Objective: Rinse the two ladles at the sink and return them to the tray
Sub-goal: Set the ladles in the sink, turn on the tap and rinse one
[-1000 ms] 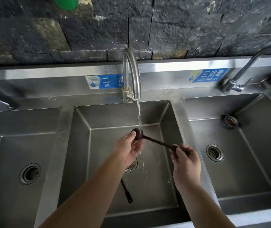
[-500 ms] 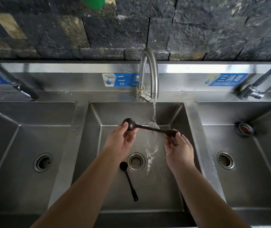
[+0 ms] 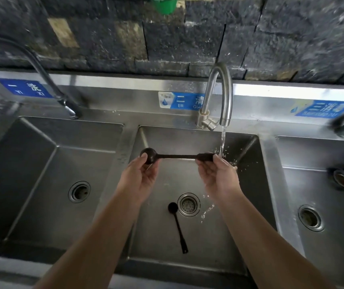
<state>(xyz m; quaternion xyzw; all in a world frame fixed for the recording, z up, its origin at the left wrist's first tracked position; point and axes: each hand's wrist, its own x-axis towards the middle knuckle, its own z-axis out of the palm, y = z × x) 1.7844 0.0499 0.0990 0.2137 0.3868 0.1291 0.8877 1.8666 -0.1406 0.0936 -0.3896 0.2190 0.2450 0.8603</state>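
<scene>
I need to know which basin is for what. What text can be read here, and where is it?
"一 洗 / YI XI": left blue label on the sink backsplash.
"二 清 / ER QIA…": middle blue label, end hidden by the running faucet.
"三消毒": right blue label; its small lower line is too blurred.

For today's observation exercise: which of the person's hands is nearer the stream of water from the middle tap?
Right. The right hand holds the ladle handle's end at the stream, which splashes by its fingers. The left hand holds the bowl end, well left of it.
</scene>
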